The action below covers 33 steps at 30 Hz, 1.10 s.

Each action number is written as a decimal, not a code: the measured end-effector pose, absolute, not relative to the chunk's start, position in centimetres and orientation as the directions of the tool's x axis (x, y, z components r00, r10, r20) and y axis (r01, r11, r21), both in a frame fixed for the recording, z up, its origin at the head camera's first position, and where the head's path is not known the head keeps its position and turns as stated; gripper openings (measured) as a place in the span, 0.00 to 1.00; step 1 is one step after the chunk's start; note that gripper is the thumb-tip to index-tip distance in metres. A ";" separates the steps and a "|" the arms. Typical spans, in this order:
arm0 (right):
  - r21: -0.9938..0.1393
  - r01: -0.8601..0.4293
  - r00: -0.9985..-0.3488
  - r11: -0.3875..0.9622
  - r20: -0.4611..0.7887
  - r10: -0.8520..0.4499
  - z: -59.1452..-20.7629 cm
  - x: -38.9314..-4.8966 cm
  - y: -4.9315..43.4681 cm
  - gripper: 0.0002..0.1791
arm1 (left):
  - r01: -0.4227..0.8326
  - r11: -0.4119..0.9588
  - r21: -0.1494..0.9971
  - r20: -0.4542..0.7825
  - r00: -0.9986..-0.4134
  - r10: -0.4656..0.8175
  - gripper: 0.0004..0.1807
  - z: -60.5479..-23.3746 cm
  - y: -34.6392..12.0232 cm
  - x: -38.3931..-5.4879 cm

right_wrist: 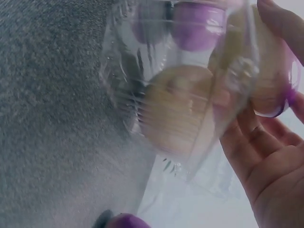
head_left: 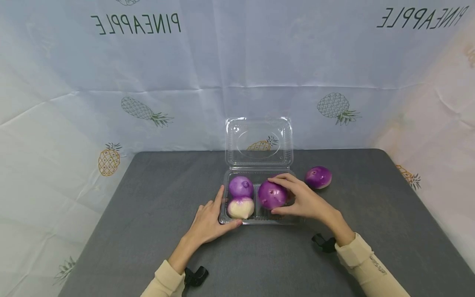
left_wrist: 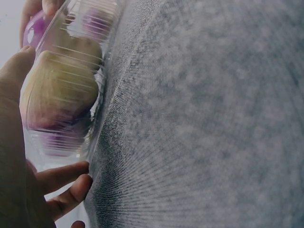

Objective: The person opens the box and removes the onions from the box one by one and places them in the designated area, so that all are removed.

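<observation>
A clear plastic clamshell box [head_left: 225, 216] stands on the table with its lid raised. Two purple-and-white turnips, a purple-topped one [head_left: 240, 187] and a paler one [head_left: 241, 208], lie in its left compartment. My right hand [head_left: 302, 200] grips another turnip [head_left: 272, 194] over the right compartment, thumb and fingers around its sides. Through the box wall, the right wrist view shows a pale turnip [right_wrist: 178, 111] below the held one. My left hand [head_left: 209, 220] rests against the box's front left corner, its index finger straight along the left side and its thumb at the front rim.
One more turnip [head_left: 318, 177] lies on the grey table [head_left: 167, 198], right of the box. Behind the table hangs a pineapple-print cloth [head_left: 200, 62], close behind the upright lid [head_left: 259, 142]. Black straps [head_left: 196, 276] are on both wrists.
</observation>
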State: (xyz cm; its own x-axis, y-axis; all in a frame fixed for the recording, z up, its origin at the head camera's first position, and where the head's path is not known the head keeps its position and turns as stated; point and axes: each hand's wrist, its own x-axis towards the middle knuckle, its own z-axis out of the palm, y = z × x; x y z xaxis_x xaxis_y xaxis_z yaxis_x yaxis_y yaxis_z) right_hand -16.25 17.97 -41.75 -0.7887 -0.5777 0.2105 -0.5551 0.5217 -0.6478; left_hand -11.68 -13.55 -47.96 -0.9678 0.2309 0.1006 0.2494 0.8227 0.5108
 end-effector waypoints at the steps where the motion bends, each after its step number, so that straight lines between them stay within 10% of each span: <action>1: -0.657 -0.547 -0.794 0.519 0.211 -0.570 -41.7 -16.2 18.1 0.44 | 0.249 0.822 0.512 0.100 -0.968 0.231 0.66 -48.0 -13.5 -11.7; 33: -0.610 -0.439 -0.878 0.659 0.447 -0.171 -39.3 -16.3 26.1 0.49 | 0.250 0.815 0.522 0.099 -0.967 0.234 0.66 -47.9 -13.6 -11.8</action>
